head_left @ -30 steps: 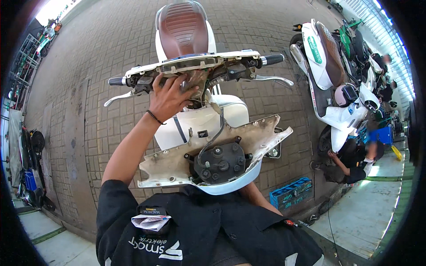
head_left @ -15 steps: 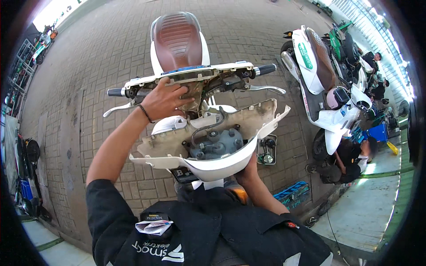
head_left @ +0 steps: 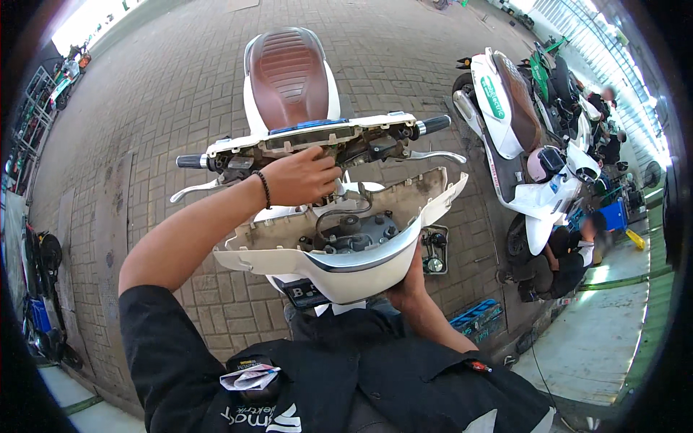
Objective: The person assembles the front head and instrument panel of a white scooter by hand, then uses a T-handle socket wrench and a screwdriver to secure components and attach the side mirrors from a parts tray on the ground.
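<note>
Brick paving (head_left: 390,79) spreads under a partly opened white scooter, its brown seat (head_left: 292,79) beyond the handlebar (head_left: 238,164), with another white scooter (head_left: 498,108) parked to the right. Between the person's body and the handlebar sits the loose white front cover (head_left: 364,278), hollow side up, a dark lamp unit (head_left: 368,232) fixed inside it and a grey cable (head_left: 323,222) looping out toward the handlebar.

Of the two hands, the left hand (head_left: 307,177) reaches in at the middle of the handlebar, its fingers bent and close together; what they grip, if anything, cannot be told. The right hand (head_left: 409,281) is against the cover's lower right side, its fingers hidden, so its closure cannot be told either.

Good handling here, I judge, means bearing the cover's weight from below, keeping it near enough that the cable stays slack, working with fingertips rather than tugging on wires, and sparing the clips along the cover's thin edges.
</note>
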A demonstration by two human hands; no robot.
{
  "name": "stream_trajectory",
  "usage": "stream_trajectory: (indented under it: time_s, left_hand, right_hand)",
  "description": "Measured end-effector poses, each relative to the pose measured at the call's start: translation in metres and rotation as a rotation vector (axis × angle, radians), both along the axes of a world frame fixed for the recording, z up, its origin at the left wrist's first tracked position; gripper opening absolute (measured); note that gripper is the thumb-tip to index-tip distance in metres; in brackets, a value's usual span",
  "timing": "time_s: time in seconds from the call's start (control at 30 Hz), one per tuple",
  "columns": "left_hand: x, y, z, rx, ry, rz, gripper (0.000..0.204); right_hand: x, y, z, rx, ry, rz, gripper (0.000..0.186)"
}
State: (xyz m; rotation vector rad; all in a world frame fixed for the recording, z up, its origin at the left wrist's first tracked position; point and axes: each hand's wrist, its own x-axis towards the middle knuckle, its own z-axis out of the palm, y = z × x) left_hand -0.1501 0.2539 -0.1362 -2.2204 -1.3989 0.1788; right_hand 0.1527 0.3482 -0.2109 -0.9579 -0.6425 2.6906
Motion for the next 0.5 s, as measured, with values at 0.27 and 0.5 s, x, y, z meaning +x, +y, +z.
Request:
stream_trajectory:
  time_s: [0.27, 0.5]
  left_hand:
    - [0.018, 0.027, -0.002, -0.043, 0.026, 0.171, 0.009]
    - [0.023, 0.014, -0.013, -0.031, -0.108, 0.342, 0.019]
  right_hand:
    - [0.0, -0.001, 0.003, 0.094, -0.134, -0.052, 0.081]
    - [-0.003, -0.004, 0.021, 0.044, -0.126, -0.019, 0.071]
